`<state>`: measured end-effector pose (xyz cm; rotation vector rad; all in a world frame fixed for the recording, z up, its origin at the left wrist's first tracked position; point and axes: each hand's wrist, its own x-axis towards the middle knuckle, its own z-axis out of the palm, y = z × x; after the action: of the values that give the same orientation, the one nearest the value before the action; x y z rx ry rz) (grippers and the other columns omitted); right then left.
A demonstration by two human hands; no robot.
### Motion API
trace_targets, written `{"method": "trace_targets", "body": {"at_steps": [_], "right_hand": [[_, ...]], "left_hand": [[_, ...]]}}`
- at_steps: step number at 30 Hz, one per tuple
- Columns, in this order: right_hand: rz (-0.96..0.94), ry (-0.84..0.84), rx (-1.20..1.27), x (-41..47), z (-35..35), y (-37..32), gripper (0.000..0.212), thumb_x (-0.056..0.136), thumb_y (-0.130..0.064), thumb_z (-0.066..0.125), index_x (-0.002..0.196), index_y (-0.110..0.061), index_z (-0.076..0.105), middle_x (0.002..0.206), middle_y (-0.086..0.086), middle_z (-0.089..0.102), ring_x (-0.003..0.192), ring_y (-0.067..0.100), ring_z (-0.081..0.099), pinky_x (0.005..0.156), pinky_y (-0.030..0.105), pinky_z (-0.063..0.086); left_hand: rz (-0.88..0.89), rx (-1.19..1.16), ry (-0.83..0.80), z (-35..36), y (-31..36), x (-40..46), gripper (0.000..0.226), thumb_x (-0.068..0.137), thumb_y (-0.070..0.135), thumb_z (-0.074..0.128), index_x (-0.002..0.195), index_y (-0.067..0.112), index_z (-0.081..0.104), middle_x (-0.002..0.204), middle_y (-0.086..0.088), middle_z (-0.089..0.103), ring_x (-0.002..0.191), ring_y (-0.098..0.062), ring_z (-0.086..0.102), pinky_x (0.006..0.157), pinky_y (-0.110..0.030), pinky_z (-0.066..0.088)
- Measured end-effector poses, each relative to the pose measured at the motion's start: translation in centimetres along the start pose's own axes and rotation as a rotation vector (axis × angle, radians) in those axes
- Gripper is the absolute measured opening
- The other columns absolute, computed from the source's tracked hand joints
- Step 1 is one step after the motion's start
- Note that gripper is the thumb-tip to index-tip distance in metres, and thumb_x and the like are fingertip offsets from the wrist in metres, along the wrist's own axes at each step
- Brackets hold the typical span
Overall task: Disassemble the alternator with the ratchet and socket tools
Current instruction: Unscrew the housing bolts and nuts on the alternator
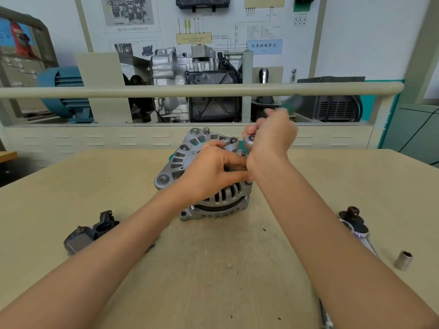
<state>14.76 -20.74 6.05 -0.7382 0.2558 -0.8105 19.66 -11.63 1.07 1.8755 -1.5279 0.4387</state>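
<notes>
Two hands work at the alternator [209, 176], which sits mid-frame on the tan surface [237, 269]. The left hand [211, 174] clasps its rear housing, fingers curled over the top. The right hand [273, 134] has its grip closed around a ratchet [250, 140], whose round head sits at the housing's upper right edge; the green handle is motion-blurred.

Judging by the dark detached part [91, 231] at lower left, disassembly is under way, but the two housing halves remain joined, so most fasteners probably remain.

At lower right lie a second ratchet [356, 226] and a loose socket [403, 260]. Beyond a beige rail [190, 90], a cutaway engine display [194, 79] stands before wall diagrams [237, 32].
</notes>
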Motion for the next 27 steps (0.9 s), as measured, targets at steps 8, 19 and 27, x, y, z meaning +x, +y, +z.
{"method": "trace_targets", "body": {"at_steps": [8,19,27], "right_hand": [[0.285,-0.344,-0.156,0.3,-0.4,-0.9,0.029,0.101,-0.024,0.034,0.086,-0.009,0.054,0.034,-0.011,0.031,0.027,0.003,0.030,0.034,0.011,0.027],[0.335,-0.469,-0.260,0.0,-0.3,-1.0,0.029,0.100,-0.024,0.038,0.092,-0.006,0.059,0.037,-0.010,0.035,0.028,0.002,0.033,0.032,0.012,0.030],[0.005,0.039,0.048,0.5,-0.1,0.1,0.021,0.101,-0.019,0.029,0.090,-0.011,0.046,0.055,-0.002,0.039,0.028,0.006,0.035,0.038,0.019,0.030]], "left_hand": [[-0.025,-0.027,-0.020,0.2,-0.5,0.1,0.012,0.081,0.022,0.070,0.088,0.013,0.075,0.084,0.012,0.072,0.084,0.007,0.056,0.109,-0.038,0.022],[0.005,-0.017,-0.004,0.0,-0.4,0.0,0.009,0.080,0.018,0.071,0.085,0.011,0.075,0.082,0.006,0.073,0.085,-0.009,0.064,0.110,-0.041,0.021],[-0.014,-0.039,-0.006,0.2,-0.4,0.1,0.022,0.081,0.014,0.069,0.080,0.035,0.063,0.057,0.037,0.052,0.067,0.020,0.052,0.108,-0.034,0.022]]}}
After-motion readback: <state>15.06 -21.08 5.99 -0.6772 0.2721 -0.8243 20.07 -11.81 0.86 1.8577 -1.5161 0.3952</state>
